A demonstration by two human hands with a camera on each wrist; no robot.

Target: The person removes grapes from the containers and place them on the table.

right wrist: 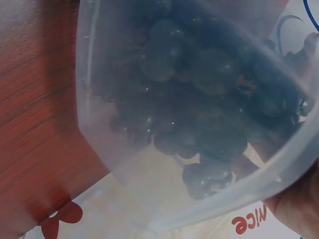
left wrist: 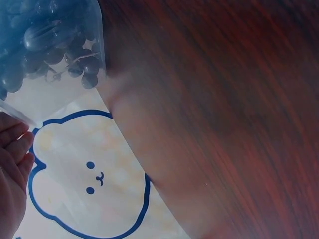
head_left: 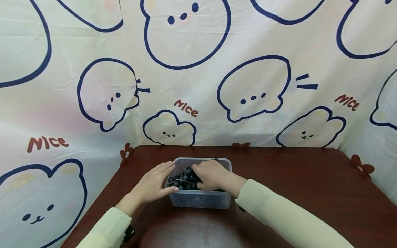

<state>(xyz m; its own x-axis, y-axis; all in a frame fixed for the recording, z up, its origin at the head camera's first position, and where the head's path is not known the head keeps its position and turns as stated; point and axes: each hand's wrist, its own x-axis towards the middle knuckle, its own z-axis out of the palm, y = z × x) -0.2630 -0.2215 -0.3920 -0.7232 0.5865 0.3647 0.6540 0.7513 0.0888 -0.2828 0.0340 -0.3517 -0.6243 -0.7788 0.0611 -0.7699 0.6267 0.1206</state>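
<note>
Clear plastic, slightly frosted, makes up the tub point(head_left: 200, 201) that sits near the front of the counter point(head_left: 310, 193), and inside it lies a bunch of dark grapes point(head_left: 184, 179). We see the left hand point(head_left: 153, 186) laid flat against the tub's left wall, fingers straight and together, steadying it. The right hand point(head_left: 211, 175) is down in the tub on top of the grapes, its fingers curled over the bunch; we judge it has taken hold, though from the head view the fingertips are hidden among the fruit, so the grip may be only partial.

We read this as the moment of taking the grapes in hand inside the tub. The next move, in our judgement, calls for a gentle lift straight up by the stem or the body of the bunch, with the left hand pressing the tub down so it does not rise or slide.

The counter is dark reddish-brown wood with rounded corners. Behind it and to both sides hangs a pale cloth point(head_left: 198, 86) printed with navy-outlined bears and the word "Nice" in red. Both sleeves are pale cream.
</note>
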